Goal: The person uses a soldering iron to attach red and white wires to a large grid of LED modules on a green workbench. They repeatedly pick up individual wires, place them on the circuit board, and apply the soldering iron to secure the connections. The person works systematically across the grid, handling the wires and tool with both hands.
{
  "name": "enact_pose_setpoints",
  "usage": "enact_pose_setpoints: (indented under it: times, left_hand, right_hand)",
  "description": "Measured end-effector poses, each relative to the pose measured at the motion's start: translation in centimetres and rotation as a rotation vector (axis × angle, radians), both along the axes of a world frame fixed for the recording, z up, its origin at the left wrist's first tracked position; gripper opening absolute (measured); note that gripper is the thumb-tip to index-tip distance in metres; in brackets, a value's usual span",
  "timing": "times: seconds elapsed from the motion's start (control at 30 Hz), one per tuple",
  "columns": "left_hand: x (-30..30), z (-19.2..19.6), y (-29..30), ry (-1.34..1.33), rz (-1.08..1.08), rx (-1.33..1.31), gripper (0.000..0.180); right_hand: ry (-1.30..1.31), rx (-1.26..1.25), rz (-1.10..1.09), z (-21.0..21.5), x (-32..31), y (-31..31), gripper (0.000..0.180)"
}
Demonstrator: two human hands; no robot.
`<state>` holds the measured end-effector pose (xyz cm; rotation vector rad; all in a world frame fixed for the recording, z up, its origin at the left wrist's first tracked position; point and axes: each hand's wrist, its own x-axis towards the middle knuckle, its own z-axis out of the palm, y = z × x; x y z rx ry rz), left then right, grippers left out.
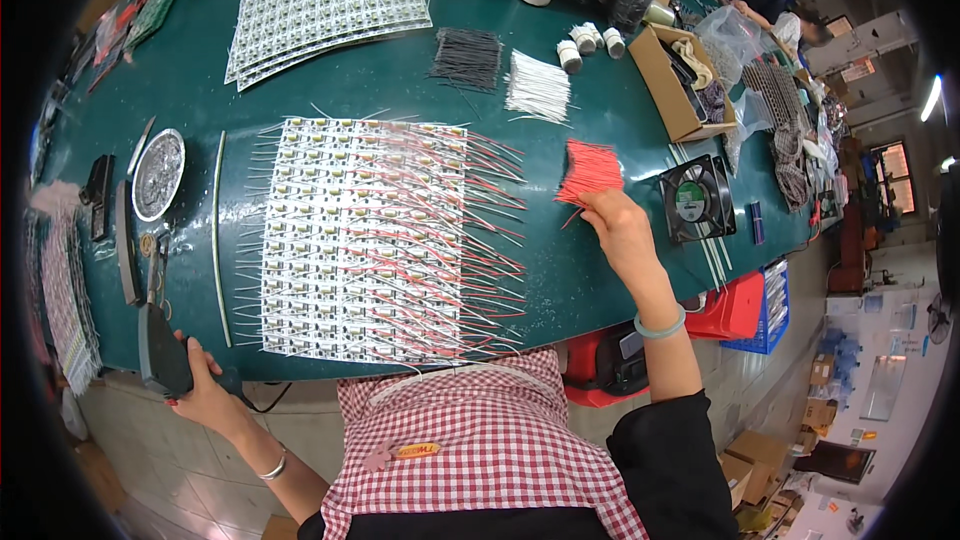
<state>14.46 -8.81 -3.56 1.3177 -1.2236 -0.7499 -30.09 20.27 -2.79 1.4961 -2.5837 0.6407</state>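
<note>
The bundle of short red wires (590, 172) lies on the green bench (400, 80) toward its right end, and the right hand (618, 225) pinches at the bundle's near edge with its fingertips. Just right of it sits a small black fan (697, 198). The left hand (200, 385) closes around a dark soldering tool (160, 350) at the bench's near left corner. Between the hands lies a white panel of small boards (360, 240), with red and white leads sticking out sideways.
</note>
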Motion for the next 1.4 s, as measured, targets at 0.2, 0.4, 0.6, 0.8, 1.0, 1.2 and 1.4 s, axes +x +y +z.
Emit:
enact_pose_setpoints:
  times: [0.2,0.4,0.6,0.8,1.0,1.2,1.4]
  left_hand:
    - [-0.3,0.1,-0.2,0.002,-0.012,-0.022,0.022]
    - [-0.5,0.0,-0.3,0.034,-0.029,-0.037,0.022]
    - [-0.8,0.6,-0.2,0.029,-0.012,-0.049,0.023]
    - [-0.9,0.3,-0.1,0.042,-0.011,-0.047,0.024]
    - [-0.9,0.1,0.0,0.055,-0.002,-0.036,0.023]
    - [-1.3,0.5,0.0,0.084,-0.001,-0.041,0.023]
    - [-0.9,0.1,0.2,0.116,-0.004,-0.030,0.022]
  right_hand:
    - [0.104,-0.031,0.019,0.1,0.1,-0.8,0.019]
    - [0.205,-0.072,0.002,-0.8,0.1,-1.0,0.017]
    - [0.265,-0.061,0.003,-1.2,0.1,-0.9,0.017]
    - [0.248,-0.095,-0.032,-1.0,0.0,-0.5,0.014]
    - [0.161,-0.134,-0.007,-0.1,0.2,-0.2,0.021]
    - [0.032,0.074,0.089,5.3,1.0,0.0,0.020]
    - [0.060,0.357,0.178,7.0,0.7,-1.2,0.019]
